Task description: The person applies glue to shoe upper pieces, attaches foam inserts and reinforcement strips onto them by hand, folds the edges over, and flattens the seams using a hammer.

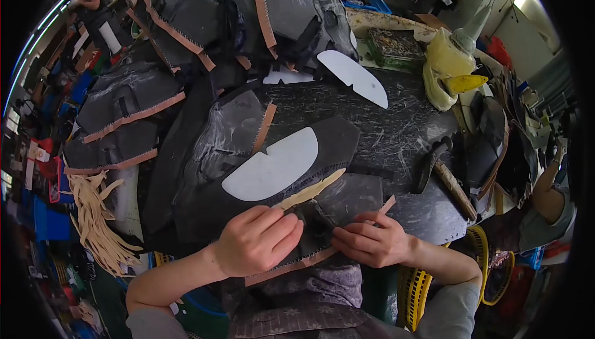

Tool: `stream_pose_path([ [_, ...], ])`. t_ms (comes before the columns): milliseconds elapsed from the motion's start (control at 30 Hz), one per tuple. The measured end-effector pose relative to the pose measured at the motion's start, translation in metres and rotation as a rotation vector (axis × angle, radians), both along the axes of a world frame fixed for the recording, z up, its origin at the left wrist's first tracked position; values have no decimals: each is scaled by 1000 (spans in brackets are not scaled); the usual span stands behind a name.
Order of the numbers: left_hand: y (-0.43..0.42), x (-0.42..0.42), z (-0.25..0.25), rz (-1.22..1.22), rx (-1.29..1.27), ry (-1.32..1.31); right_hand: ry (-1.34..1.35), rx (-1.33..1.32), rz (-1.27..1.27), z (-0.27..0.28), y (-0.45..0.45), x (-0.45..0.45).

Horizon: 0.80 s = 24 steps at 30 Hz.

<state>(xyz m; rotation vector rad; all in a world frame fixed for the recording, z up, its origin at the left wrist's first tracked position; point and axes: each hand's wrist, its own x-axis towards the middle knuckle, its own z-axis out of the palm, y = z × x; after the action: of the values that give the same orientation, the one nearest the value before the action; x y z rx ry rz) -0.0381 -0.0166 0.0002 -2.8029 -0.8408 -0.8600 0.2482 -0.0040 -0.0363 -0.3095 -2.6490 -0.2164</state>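
Note:
A black panel with a brown strip along its near edge lies in front of me. My left hand is closed over its left part, knuckles up. A pale cream strip runs up and right from those fingers across the black material; whether they grip the strip or the panel is hidden. My right hand pinches the panel's right edge, by the upright end of the brown strip. Just beyond my left hand, a white half-moon template rests on black material.
More black panels with brown edging pile up at left and back. A cream strip bundle hangs at left. A second white template, a wood-handled hammer and a yellow plastic-wrapped container are beyond. Another person's arm shows at right.

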Motion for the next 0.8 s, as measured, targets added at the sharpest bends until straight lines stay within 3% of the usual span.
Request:
stream_pose_path([
  [133, -25, -14, -24, -16, -180, 173, 46, -24, 11, -5, 1, 1],
  [267, -27, -15, -14, -16, -351, 192, 29, -34, 32, -4, 2, -2],
  [367, -28, -34, 1, -34, -536, 62, 96, -34, 44, -4, 5, -6],
  [433, -27, -54, 9, -129, -848, -496, 177, -93, 46, -2, 4, -12],
  [500, -23, -70, 13, -11, -765, -787, 228, -93, -4, 28, 20, -14],
  [567, -12, -81, 16, 173, -550, -924, 354, -85, -113, 79, 50, -4],
  [600, -9, -84, 18, 150, -537, -929, 426, -63, -191, 110, 69, 3],
  [667, -4, -90, 22, 324, -445, -1081, 523, 284, -412, 160, 105, 20],
  [733, -3, -93, 18, 273, -464, -1086, 805, 388, -545, 185, 148, 41],
  [800, -7, -89, 7, 276, -567, -985, 790, 572, -777, 201, 177, 63],
])
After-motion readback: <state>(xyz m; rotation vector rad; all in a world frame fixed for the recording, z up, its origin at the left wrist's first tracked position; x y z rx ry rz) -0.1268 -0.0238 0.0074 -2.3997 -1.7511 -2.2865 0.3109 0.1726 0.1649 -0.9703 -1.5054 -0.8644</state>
